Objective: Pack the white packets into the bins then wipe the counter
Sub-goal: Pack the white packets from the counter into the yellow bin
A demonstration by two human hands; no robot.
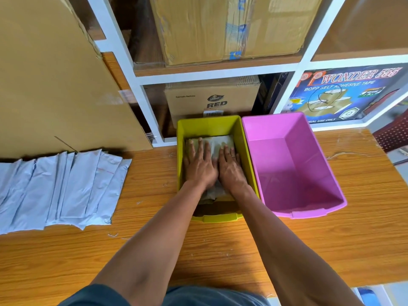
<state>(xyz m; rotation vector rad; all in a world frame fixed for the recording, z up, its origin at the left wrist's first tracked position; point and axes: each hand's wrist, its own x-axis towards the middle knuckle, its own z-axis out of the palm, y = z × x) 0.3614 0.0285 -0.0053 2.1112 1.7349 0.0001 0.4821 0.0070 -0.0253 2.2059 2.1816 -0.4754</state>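
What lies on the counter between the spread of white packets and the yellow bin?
Bare wooden counter separates the white packets from the yellow bin, in the head view.

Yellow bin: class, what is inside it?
Inside the yellow bin lie white packets, pressed flat by the left hand and right hand. The hands cover much of them, so their number is unclear.

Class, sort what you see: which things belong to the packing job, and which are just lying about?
Job:
- white packets on the counter
- packet pressed by left hand and right hand
- yellow bin
- pink bin

Lying about:
- cardboard boxes
- tape box
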